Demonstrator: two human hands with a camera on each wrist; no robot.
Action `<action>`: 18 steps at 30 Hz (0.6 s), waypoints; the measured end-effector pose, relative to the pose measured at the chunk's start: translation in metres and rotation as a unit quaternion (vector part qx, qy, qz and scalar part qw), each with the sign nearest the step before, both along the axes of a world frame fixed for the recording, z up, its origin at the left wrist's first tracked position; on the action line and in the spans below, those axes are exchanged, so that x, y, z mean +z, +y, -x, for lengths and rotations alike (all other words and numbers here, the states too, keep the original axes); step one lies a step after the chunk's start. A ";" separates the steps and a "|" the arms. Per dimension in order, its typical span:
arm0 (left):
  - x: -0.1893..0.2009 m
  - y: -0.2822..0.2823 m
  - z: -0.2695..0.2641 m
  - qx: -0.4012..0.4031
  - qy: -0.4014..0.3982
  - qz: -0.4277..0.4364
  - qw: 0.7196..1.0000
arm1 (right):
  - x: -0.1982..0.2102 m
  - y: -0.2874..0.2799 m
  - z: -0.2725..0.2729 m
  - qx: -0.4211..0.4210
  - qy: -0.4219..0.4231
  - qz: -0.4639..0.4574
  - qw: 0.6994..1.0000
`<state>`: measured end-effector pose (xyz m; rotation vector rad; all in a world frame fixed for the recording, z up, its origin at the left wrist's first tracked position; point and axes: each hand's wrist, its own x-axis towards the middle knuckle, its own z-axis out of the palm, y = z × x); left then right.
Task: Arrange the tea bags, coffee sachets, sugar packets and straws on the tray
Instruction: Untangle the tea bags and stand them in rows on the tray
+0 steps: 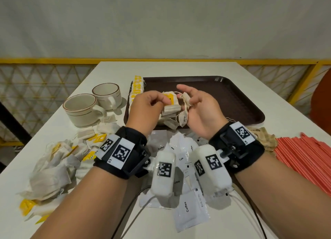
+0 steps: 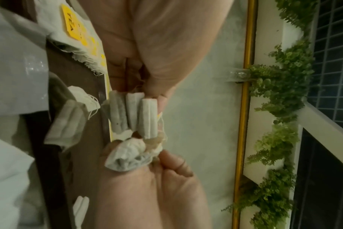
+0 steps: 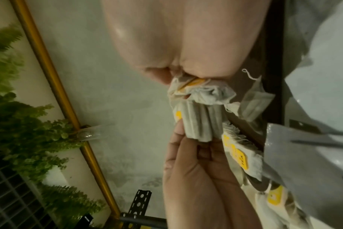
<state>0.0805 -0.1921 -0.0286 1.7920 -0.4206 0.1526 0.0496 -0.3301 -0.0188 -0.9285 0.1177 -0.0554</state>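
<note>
Dark brown plastic tray (image 1: 232,99) on far part of white table (image 1: 179,68): row of yellow-tagged tea bags (image 1: 137,85) standing along its left edge, a few loose bags at near-left corner; rest bare. 2 cream ceramic cups w/ brown rim stripes (image 1: 84,110) left of tray, nothing visible inside.

Left hand (image 1: 146,106) fingers curled, pinching small stack of tea bags (image 2: 134,114), approx 3, above tray. Right hand (image 1: 198,106) half-open, fingers loosely curled round crumpled tea bags (image 1: 184,102) & strings.

Loose tea-bag heap (image 1: 55,165) near-left; white coffee sachets (image 1: 189,212) near centre; red straws (image 1: 308,156) right; brown paper sugar packets (image 1: 263,135) beside straws. Counts too many to tell.
</note>
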 end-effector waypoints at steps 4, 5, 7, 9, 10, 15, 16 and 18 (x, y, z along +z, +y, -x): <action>-0.005 0.000 0.005 0.011 0.020 0.001 1.000 | -0.003 -0.006 0.004 -0.025 0.004 0.065 0.998; -0.006 0.002 0.007 0.008 0.025 0.004 1.000 | -0.002 -0.007 0.005 -0.037 0.004 0.061 0.997; -0.005 0.003 0.013 -0.008 0.026 0.002 1.000 | -0.001 -0.007 0.006 -0.062 -0.002 0.046 0.997; -0.005 0.004 0.019 -0.033 0.015 -0.006 0.999 | 0.000 -0.004 0.008 -0.070 -0.015 0.030 0.997; -0.005 0.003 0.022 -0.045 0.015 -0.005 0.999 | 0.000 -0.002 0.009 -0.069 -0.025 0.028 0.997; -0.010 -0.001 0.023 -0.041 0.019 -0.008 0.999 | -0.004 0.007 0.014 -0.034 -0.074 0.083 0.993; -0.011 0.000 0.022 -0.035 0.017 -0.010 0.999 | -0.006 0.008 0.013 -0.033 -0.079 0.100 0.991; -0.011 0.002 0.020 -0.028 0.020 -0.009 0.999 | -0.008 0.007 0.012 -0.042 -0.075 0.135 0.987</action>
